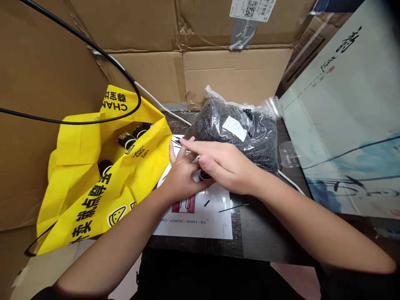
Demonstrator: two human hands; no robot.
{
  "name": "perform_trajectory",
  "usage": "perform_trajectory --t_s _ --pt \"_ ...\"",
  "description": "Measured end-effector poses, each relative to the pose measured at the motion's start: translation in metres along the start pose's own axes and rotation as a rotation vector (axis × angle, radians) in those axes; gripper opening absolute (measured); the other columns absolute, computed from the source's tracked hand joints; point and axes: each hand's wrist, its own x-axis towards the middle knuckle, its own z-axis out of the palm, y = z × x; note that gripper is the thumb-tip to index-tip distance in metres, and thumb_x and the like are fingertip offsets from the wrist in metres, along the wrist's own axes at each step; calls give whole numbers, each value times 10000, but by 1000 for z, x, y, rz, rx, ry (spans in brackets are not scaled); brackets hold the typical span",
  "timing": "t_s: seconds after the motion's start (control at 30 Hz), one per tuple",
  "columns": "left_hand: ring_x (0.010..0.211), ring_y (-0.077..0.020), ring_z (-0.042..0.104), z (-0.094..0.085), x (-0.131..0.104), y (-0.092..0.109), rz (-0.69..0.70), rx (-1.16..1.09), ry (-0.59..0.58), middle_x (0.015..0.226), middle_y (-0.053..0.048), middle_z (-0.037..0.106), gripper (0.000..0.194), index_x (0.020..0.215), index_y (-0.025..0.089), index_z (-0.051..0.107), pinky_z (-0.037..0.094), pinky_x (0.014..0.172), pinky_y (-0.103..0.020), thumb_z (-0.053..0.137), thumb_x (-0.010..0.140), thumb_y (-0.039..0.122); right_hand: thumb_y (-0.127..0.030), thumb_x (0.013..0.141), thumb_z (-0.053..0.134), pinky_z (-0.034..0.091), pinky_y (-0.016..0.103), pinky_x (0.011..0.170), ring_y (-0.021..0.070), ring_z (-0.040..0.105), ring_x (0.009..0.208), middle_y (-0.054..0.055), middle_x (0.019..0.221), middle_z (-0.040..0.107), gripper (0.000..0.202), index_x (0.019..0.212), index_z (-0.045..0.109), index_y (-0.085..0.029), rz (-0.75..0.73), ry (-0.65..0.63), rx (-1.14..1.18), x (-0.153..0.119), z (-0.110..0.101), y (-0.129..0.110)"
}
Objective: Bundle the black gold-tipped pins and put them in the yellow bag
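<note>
My left hand (pixel 183 174) is over the printed sheet, its outer fingers spread and its index finger and thumb curved around a dark round thing (pixel 205 175) with a pale rim. Most of that thing is hidden, so its kind cannot be told. Flat and with fingers stretched out to the left, my right hand (pixel 228 164) lies across the left fingertips and covers them. Thin black wires (pixel 176 141) show just beyond the fingers. Below the hands, a short black tube (pixel 206 203) lies on the printed sheet (pixel 193 229), and a thin black wire (pixel 233 207) crosses its right edge.
Behind my hands sits a clear bag of black tubes (pixel 259 146), with a clear plastic cup (pixel 289 154) beside it. A yellow bag (pixel 75 162) at left holds several black wire bundles (pixel 125 141). Cardboard (pixel 231 71) walls the back; a black cable (pixel 93 41) hangs at upper left.
</note>
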Motion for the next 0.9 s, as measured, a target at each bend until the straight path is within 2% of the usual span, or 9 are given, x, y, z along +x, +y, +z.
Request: perform_trajectory --t_s 0.13,0.23,0.3,0.37,0.43,0.53,0.63,0.77,0.9 --pt "1552 -411 253 -2 -3 1 169 234 0 1257 -115 692 397 1142 250 738 -202 1222 -679 830 778 379 -493 1106 350 465 410 1183 211 621 1348 88 1435 668 527 1402 655 -180 158 162 234 -11 -16 2" --pt "1501 -393 368 -1 -7 3 274 331 -10 1249 -119 708 462 1208 230 698 -181 1243 -662 799 805 433 -487 1099 387 474 431 1171 223 640 1320 91 1401 691 500 1387 668 -191 151 202 258 -24 -21 3" --pt "1453 -383 441 1 -10 5 335 298 -35 1328 -137 681 545 1298 212 645 -76 1278 -665 772 821 442 -500 1092 398 465 432 1176 232 626 1336 93 1425 674 509 1425 638 -200 91 183 245 -36 -19 4" --pt "1398 -365 512 3 -13 9 365 162 -66 1395 -157 644 614 1383 197 578 116 1299 -635 755 831 400 -573 1071 392 469 437 1173 252 605 1362 107 1471 636 599 1511 551 -199 35 176 260 -48 -14 4" --pt "1344 -340 569 3 -18 15 375 -34 -119 1384 -156 648 574 1383 194 574 299 1264 -564 733 848 330 -659 1019 448 482 449 1167 278 592 1376 130 1515 592 741 1595 428 -193 -22 183 249 -59 -8 4" --pt "1264 -298 628 2 -25 24 307 -335 -274 1286 -125 691 344 1255 203 653 438 1173 -470 650 916 266 -598 952 635 500 417 1154 274 603 1363 154 1510 587 881 1650 297 -180 -117 215 89 -68 1 4" --pt "1107 -249 668 0 -29 29 155 -570 -397 1134 -113 700 230 1142 180 662 528 1016 -393 616 957 309 -459 966 674 480 386 1173 250 581 1387 181 1487 602 814 1630 330 -138 -163 258 -83 -69 9 3" --pt "854 -174 621 1 -27 28 22 -725 -507 885 -61 631 219 975 155 612 526 796 -298 668 927 361 -454 970 674 470 375 1177 230 597 1360 182 1418 654 702 1549 466 -115 -130 335 -122 -66 15 0" --pt "800 -186 620 6 -23 24 -61 -859 -578 751 -47 604 256 863 153 609 513 770 -323 689 904 392 -444 952 699 455 437 1189 267 543 1420 208 1520 564 748 1564 435 -104 -92 336 -75 -60 11 1"
